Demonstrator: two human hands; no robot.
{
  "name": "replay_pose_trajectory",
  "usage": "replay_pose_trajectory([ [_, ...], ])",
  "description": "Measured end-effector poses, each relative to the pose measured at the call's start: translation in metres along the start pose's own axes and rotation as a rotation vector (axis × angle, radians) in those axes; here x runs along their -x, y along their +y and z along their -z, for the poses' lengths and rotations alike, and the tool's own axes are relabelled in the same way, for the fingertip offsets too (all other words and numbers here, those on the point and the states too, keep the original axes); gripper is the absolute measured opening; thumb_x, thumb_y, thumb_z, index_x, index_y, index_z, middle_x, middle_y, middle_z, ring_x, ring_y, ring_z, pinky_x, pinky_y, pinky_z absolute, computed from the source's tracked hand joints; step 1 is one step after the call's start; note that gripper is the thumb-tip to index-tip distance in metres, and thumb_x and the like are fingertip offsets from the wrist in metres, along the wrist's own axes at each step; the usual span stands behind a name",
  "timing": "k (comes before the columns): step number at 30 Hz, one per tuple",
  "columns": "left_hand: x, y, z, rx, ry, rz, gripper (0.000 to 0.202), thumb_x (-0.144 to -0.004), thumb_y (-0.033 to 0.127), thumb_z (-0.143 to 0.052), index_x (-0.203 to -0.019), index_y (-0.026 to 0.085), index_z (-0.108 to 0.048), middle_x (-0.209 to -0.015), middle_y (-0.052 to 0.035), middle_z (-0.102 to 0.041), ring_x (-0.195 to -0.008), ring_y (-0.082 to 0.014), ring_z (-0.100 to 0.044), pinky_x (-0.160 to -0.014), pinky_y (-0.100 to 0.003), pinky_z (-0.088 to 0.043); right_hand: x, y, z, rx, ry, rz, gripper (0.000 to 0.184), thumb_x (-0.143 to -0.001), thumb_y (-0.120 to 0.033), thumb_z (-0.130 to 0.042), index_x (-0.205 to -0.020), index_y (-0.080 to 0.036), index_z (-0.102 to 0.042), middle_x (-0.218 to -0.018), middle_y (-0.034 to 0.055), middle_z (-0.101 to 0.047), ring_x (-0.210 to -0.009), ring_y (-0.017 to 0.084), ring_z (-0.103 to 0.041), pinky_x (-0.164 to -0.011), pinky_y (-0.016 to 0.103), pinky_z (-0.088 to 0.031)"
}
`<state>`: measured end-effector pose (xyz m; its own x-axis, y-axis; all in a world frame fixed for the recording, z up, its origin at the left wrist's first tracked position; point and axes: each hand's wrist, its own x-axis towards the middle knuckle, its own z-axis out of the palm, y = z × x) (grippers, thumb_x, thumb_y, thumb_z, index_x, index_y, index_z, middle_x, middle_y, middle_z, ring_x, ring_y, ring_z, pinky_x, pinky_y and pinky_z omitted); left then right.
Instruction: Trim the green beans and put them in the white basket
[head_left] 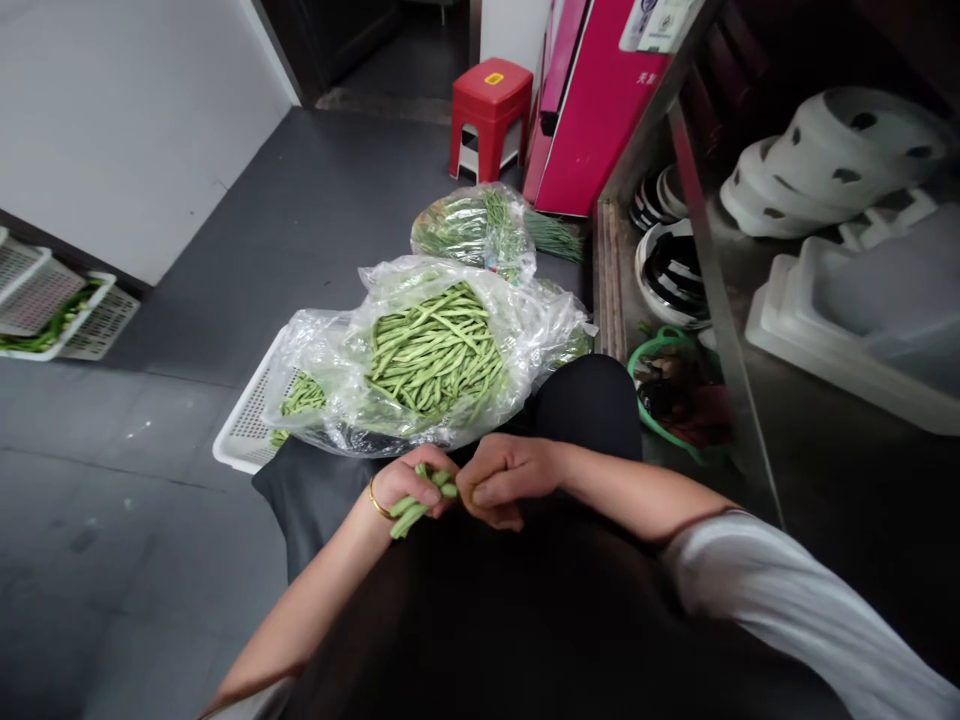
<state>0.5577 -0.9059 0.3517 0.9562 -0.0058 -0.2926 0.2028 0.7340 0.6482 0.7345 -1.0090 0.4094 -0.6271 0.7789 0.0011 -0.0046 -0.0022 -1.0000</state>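
My left hand (414,482), with a gold bangle at the wrist, is closed around a small bunch of broken green beans (409,512) above my lap. My right hand (506,480) meets it from the right, its thumb and fingers pinched at the right end of these beans; its fingers hide what lies inside the pinch. Just beyond both hands, an opened clear plastic bag (345,350) holds a large heap of long green beans (439,350). At its left is a white perforated basket (247,420), where more beans show, partly covered by the plastic.
Behind the bag lies another clear bag of greens (457,225). A red stool (491,105) stands near a pink cabinet (600,100). On the right are a green basket (664,340) and metal shelving with white containers (847,300). White crates (97,315) stand at far left.
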Motion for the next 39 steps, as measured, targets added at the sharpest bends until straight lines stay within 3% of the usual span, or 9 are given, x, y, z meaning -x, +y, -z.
replay_pose_trajectory([
  [2, -0.005, 0.004, 0.0, 0.133, -0.003, -0.151, 0.025, -0.055, 0.032, -0.069, -0.049, 0.015, -0.052, -0.039, 0.001, -0.039, -0.037, -0.011, -0.041, -0.033, -0.021, -0.029, 0.001, 0.002, 0.026, 0.069, 0.107, -0.187, 0.051, -0.088, -0.059, -0.028, -0.079, -0.014, -0.051, -0.063, 0.0023, -0.058, -0.054, 0.012, -0.057, -0.055, 0.023, -0.045],
  [6, -0.011, 0.013, -0.001, 0.316, 0.097, -0.338, 0.026, -0.056, 0.028, -0.068, -0.053, 0.017, -0.044, -0.047, 0.0026, -0.034, -0.045, -0.0101, -0.04, -0.036, -0.019, -0.033, -0.011, 0.036, 0.086, 0.825, 0.616, -0.798, 0.045, -0.085, -0.053, -0.046, -0.094, -0.012, -0.061, -0.093, 0.014, -0.067, -0.084, 0.02, -0.063, -0.071, 0.025, -0.046],
  [9, -0.009, 0.014, -0.003, 0.269, 0.133, -0.293, 0.022, -0.059, 0.022, -0.069, -0.065, 0.017, -0.049, -0.051, 0.003, -0.04, -0.045, -0.0095, -0.043, -0.038, -0.018, -0.035, -0.023, 0.058, 0.107, 1.038, 0.678, -0.976, 0.033, -0.084, -0.037, -0.051, -0.099, -0.01, -0.063, -0.107, 0.0182, -0.063, -0.097, 0.026, -0.06, -0.076, 0.029, -0.045],
  [13, -0.009, 0.016, -0.006, 0.126, 0.257, -0.207, 0.018, -0.066, 0.018, -0.069, -0.074, 0.015, -0.054, -0.055, 0.0032, -0.047, -0.04, -0.0059, -0.04, -0.036, -0.016, -0.032, -0.025, 0.051, 0.09, 1.085, 0.749, -0.906, 0.028, -0.088, -0.03, -0.042, -0.1, -0.014, -0.062, -0.109, 0.0146, -0.062, -0.095, 0.025, -0.06, -0.075, 0.029, -0.044],
  [18, -0.027, 0.019, -0.007, 0.076, 0.547, -0.219, 0.028, -0.067, 0.025, -0.074, -0.086, 0.009, -0.061, -0.053, 0.0057, -0.045, -0.038, -0.0025, -0.037, -0.036, -0.014, -0.031, -0.014, 0.031, 0.021, 1.109, 0.688, -0.592, 0.028, -0.091, -0.035, -0.041, -0.1, -0.013, -0.055, -0.082, 0.0096, -0.066, -0.072, 0.02, -0.062, -0.063, 0.027, -0.041],
  [22, -0.035, 0.014, -0.008, 0.047, 0.564, -0.254, 0.028, -0.064, 0.025, -0.077, -0.08, 0.009, -0.061, -0.055, 0.0029, -0.052, -0.039, -0.0024, -0.038, -0.036, -0.015, -0.032, -0.008, 0.048, -0.014, 1.079, 0.655, -0.374, 0.028, -0.093, -0.036, -0.04, -0.094, -0.012, -0.054, -0.081, 0.0096, -0.064, -0.07, 0.017, -0.06, -0.061, 0.025, -0.039],
  [29, -0.032, 0.006, -0.022, 0.136, 0.551, -0.355, 0.029, -0.062, 0.027, -0.078, -0.077, 0.011, -0.059, -0.063, 0.0015, -0.057, -0.04, 0.0003, -0.033, -0.035, -0.012, -0.029, -0.007, 0.049, -0.007, 0.543, 0.874, -0.001, 0.038, -0.089, -0.038, -0.045, -0.058, -0.016, -0.048, -0.055, -0.0008, -0.052, -0.055, 0.01, -0.05, -0.058, 0.022, -0.039],
  [33, -0.025, 0.006, -0.04, -0.008, 0.63, -0.587, 0.024, -0.068, 0.025, -0.074, -0.08, 0.017, -0.055, -0.068, 0.0022, -0.059, -0.042, -0.0028, -0.041, -0.041, -0.015, -0.035, -0.016, 0.043, 0.013, -0.018, 1.215, -0.073, 0.038, -0.089, -0.042, -0.039, -0.063, -0.017, -0.05, -0.05, -0.0023, -0.051, -0.045, 0.01, -0.048, -0.049, 0.022, -0.042],
  [39, -0.01, 0.006, -0.029, -0.152, 0.544, -0.41, 0.02, -0.07, 0.027, -0.07, -0.079, 0.013, -0.06, -0.053, 0.0023, -0.054, -0.036, -0.0051, -0.039, -0.037, -0.018, -0.033, -0.011, 0.042, 0.034, -0.057, 0.788, -0.094, 0.035, -0.073, -0.047, -0.062, -0.085, -0.014, -0.063, -0.077, 0.001, -0.063, -0.07, 0.013, -0.06, -0.06, 0.022, -0.046],
])
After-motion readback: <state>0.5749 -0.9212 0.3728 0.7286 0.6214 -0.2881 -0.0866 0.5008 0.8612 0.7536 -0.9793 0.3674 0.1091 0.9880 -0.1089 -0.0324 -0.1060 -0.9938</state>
